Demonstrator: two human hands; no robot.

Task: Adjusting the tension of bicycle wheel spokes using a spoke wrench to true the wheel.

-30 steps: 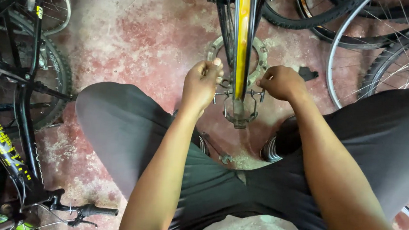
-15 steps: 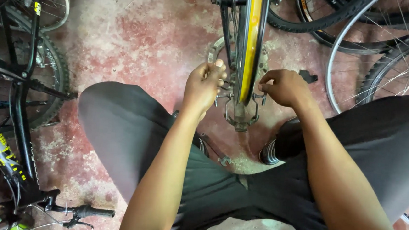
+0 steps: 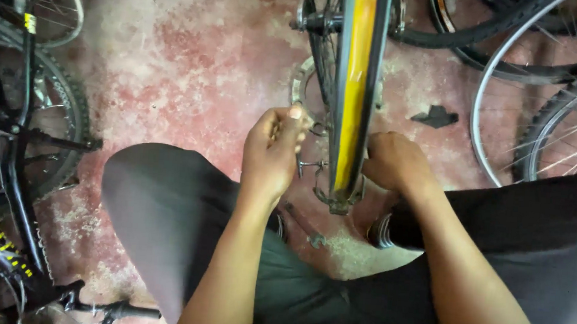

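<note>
Between the knees, centre: yellow bicycle frame (image 3: 356, 85), upright, its lower end just above the red concrete floor (image 3: 174, 52). Left hand (image 3: 272, 151), fingers curled together on a small metal part, beside the chainring (image 3: 304, 88). Right hand (image 3: 393, 162), closed against the frame's far side. Spoked wheels (image 3: 542, 112) crowd right; black bicycle (image 3: 13, 136) lines the left edge; bare floor between.

Small yellow rectangular sticker (image 3: 29, 23) on black bicycle frame (image 3: 16, 129), upper left
</note>
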